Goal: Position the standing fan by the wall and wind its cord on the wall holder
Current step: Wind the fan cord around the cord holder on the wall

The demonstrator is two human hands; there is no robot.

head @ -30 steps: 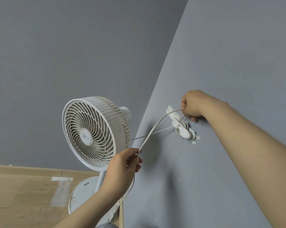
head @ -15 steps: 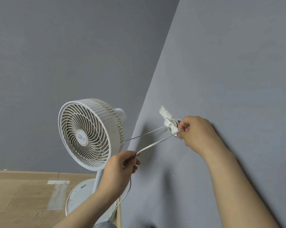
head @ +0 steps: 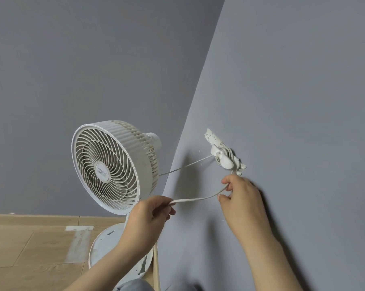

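The white standing fan (head: pixel 111 166) stands on its round base (head: pixel 106 246) in the room corner, close to the grey wall (head: pixel 293 91) on the right. A white holder (head: pixel 223 156) is fixed to that wall, with several turns of the white cord (head: pixel 195 199) wound round it. One taut strand runs from the holder back to the fan. My right hand (head: pixel 241 201) pinches the cord just below the holder. My left hand (head: pixel 148 217) grips the same cord further left, in front of the fan's pole. The cord sags slightly between the two hands.
Wooden floor (head: pixel 30 248) with a pale taped patch (head: pixel 78 238) lies left of the fan base. A second grey wall (head: pixel 93 70) stands behind the fan. A wooden skirting strip (head: pixel 155 267) runs along the foot of the right wall.
My right hand has carried the cord from above the holder, round it, down to below it. My left hand stays on the cord and has shifted slightly right.
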